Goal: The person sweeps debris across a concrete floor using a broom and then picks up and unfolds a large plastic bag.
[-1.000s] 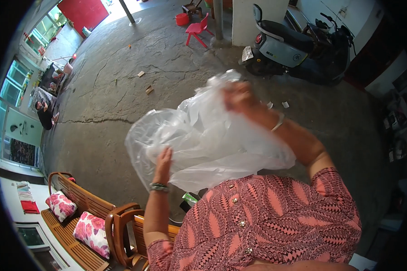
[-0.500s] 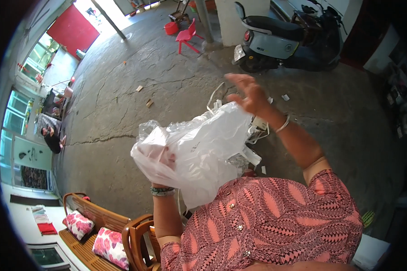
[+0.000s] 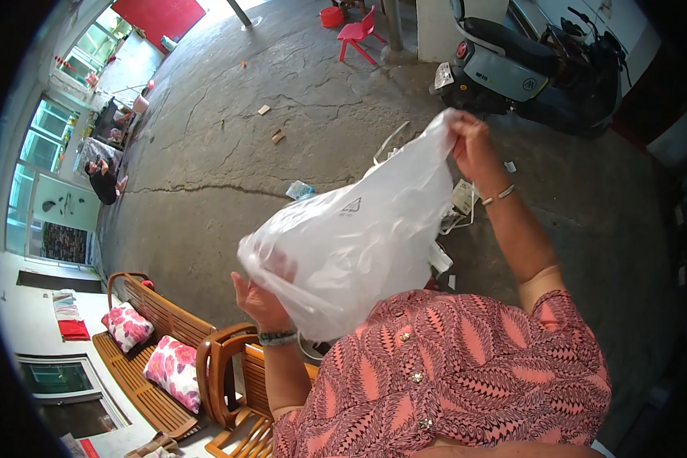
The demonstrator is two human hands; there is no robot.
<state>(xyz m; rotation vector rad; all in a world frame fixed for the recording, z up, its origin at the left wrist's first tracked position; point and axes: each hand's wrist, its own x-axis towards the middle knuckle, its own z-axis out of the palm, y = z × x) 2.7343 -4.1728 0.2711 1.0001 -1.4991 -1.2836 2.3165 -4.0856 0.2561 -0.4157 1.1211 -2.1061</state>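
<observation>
A large clear plastic bag (image 3: pixel 359 244) is stretched in front of my chest between both hands. My left hand (image 3: pixel 261 296), with a bead bracelet at the wrist, grips the bag's lower left edge. My right hand (image 3: pixel 472 145), with a thin bangle on the wrist, is raised and pinches the bag's upper right corner. The bag hides most of what lies on the ground behind it.
A wooden bench (image 3: pixel 168 359) with floral cushions stands at lower left on cracked concrete. A grey scooter (image 3: pixel 527 69) is parked at upper right, a red plastic chair (image 3: pixel 359 34) at the top. Paper scraps (image 3: pixel 458 206) lie by the bag. A person (image 3: pixel 103 179) sits far left.
My right hand closed on the bag's corner and pulled it up and to the right. The crumpled bag has spread out flat between both hands.
</observation>
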